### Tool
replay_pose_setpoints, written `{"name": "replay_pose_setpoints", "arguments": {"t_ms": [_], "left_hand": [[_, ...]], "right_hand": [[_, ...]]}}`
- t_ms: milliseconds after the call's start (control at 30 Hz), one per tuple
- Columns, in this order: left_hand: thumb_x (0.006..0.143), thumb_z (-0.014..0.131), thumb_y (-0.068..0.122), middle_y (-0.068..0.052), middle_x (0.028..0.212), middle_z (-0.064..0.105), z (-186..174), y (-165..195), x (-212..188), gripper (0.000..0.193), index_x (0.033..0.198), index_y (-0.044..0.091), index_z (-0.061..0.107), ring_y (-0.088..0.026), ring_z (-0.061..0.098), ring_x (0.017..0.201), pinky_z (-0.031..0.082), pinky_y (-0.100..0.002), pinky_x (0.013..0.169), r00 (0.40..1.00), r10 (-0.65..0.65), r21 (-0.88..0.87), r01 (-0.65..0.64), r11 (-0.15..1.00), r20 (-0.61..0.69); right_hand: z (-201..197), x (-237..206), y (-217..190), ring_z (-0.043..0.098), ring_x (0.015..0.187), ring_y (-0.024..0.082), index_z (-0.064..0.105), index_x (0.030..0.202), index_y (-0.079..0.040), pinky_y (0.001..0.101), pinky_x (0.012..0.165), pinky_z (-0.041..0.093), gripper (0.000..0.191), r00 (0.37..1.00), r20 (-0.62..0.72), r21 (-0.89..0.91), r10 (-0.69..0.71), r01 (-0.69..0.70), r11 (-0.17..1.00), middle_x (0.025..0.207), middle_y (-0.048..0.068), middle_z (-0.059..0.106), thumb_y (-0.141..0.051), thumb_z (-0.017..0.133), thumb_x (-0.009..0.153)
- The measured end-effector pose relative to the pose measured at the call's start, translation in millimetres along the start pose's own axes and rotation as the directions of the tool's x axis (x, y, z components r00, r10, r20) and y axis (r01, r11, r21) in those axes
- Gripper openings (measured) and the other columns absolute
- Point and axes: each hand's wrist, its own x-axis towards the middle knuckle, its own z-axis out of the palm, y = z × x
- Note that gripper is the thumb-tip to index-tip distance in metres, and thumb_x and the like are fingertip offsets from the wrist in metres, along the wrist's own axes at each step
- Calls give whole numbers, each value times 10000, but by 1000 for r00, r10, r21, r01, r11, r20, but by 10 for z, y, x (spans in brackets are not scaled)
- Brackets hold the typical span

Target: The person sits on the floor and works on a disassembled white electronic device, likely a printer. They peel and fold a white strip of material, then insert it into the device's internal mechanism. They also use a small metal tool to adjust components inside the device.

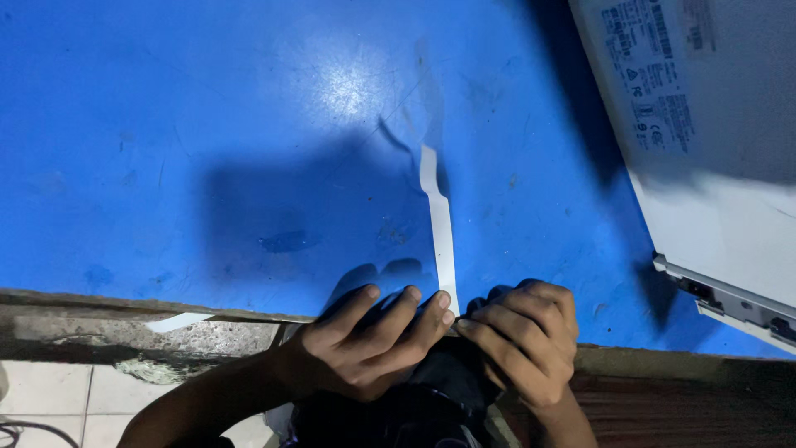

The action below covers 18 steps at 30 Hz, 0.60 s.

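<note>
A thin white flat ribbon strip (439,224) stands up from between my two hands and bends near its top, over the blue table top (207,124). My left hand (369,336) and my right hand (526,340) meet at the table's front edge, fingertips pinching the strip's lower end. Beneath both hands sits a dark object (439,390), mostly hidden; its shape cannot be made out.
A white device casing (713,149) with printed labels lies upside down at the right, its open edge at lower right. A small white scrap (178,322) rests on the worn table edge at left. Tiled floor (50,398) shows at bottom left.
</note>
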Motion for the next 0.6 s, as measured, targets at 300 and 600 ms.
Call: {"name": "replay_pose_setpoints", "arguments": {"t_ms": [300,600], "left_hand": [[1143,663,364,50,1421,642,-9,-13,-9,234,1274,190,749,-127,621,1264,426,-430,1144,1000,7,-18,-7,1000,-3],[1065,640,351,113,1338,675,163,9,14,248,1166,159,760,-85,642,1183,468,-369,1068,980,-7,119,32,992,-200]], "right_hand": [[-60,-21,1,644,814,219,752,873,-82,396,790,527,149,999,-42,97,24,-20,995,833,19,668,-206,777,794],[-68,6,-11,659,835,243,755,879,-64,430,791,505,223,998,-7,33,68,-68,997,838,54,682,-205,728,708]]}}
